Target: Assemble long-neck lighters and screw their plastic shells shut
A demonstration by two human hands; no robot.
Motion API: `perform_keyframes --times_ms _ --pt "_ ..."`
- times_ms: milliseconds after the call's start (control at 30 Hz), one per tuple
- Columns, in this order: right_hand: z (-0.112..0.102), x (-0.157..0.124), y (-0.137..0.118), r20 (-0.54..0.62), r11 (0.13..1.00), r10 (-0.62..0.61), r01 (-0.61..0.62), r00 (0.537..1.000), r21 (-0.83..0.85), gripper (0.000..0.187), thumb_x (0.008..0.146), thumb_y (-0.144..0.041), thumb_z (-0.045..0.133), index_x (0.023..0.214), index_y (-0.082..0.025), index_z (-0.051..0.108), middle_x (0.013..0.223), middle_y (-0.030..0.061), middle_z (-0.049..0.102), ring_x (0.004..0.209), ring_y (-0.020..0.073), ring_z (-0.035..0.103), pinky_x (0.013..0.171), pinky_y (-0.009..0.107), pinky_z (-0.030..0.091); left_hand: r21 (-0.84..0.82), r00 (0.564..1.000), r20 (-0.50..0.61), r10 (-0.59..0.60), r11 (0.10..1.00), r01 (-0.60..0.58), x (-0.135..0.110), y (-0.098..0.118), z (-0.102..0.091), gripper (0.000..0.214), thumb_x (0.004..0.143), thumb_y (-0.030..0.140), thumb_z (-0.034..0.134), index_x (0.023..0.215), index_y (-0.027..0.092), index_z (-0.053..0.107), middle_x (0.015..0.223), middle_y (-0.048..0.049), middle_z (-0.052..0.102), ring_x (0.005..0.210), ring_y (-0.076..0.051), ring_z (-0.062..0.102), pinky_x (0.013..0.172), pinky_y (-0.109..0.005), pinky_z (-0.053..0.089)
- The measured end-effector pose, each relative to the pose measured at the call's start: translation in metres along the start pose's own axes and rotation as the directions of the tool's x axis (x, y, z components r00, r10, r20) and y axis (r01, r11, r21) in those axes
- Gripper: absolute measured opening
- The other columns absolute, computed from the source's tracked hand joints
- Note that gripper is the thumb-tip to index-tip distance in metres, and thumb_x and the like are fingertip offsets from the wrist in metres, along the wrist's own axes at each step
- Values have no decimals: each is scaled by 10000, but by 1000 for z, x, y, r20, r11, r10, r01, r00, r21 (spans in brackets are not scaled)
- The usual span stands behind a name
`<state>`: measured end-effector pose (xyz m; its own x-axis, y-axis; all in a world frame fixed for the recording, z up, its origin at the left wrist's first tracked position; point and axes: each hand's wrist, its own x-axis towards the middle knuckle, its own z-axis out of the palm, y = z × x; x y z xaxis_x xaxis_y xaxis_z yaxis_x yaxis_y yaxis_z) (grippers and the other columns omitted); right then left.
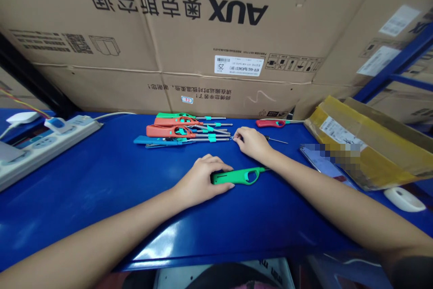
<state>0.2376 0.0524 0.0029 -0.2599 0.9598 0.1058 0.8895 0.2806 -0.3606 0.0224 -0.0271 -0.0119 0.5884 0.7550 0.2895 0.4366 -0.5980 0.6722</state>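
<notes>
My left hand (pixel 199 178) grips the butt end of a green long-necked lighter (pixel 240 176) lying on the blue tabletop (pixel 169 230). The lighter's neck runs to the right, mostly hidden under my right forearm. My right hand (pixel 252 141) is farther back, its fingertips pinched at some small silvery bits by the lighter tips; what it holds, if anything, is too small to make out. Beside those fingers lies a pile of lighters, with orange (pixel 169 131), green (pixel 174 116) and blue (pixel 158 140) bodies and teal tape on them. A thin screwdriver (pixel 278 140) pokes out behind the hand.
A red lighter (pixel 270 123) lies at the back right. Near it are a taped cardboard box (pixel 368 140), a phone (pixel 321 162) and a white computer mouse (pixel 404 199). On the left is a power strip (pixel 50 144). A large carton (pixel 189 45) walls off the back.
</notes>
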Motion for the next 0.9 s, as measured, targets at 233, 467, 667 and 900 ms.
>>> perform_keyframes --times_ms 233,467,667,900 --pt "-20 -13 -7 11 949 83 -82 997 306 87 895 -238 663 854 -165 687 797 58 703 739 184 655 682 319 539 -45 975 -214 -58 998 49 2 -8 -6 236 909 292 684 1120 213 752 1014 -56 751 893 -184 682 819 -323 555" --pt "-27 -40 -31 345 697 -19 -235 938 677 414 730 -550 759 848 -160 684 508 -41 555 423 83 462 411 216 365 -42 952 -307 -12 999 -1 2 -7 -10 210 914 282 694 1101 205 753 1001 -49 759 844 -161 690 764 -283 570" --pt "-23 -49 -34 399 608 -46 -291 916 738 406 702 -521 781 852 -156 683 518 -51 547 434 65 449 424 201 370 -6 961 -270 62 998 -66 -2 -2 -10 106 913 260 711 963 198 780 912 -42 776 833 -173 693 781 -293 554" --pt "-17 -49 -40 367 738 -38 -221 930 637 332 839 -481 683 883 -152 696 556 -31 560 447 82 477 431 215 410 -3 966 -256 46 999 -48 -1 -3 -12 119 929 271 677 937 204 776 905 -43 779 805 -179 695 748 -301 544"
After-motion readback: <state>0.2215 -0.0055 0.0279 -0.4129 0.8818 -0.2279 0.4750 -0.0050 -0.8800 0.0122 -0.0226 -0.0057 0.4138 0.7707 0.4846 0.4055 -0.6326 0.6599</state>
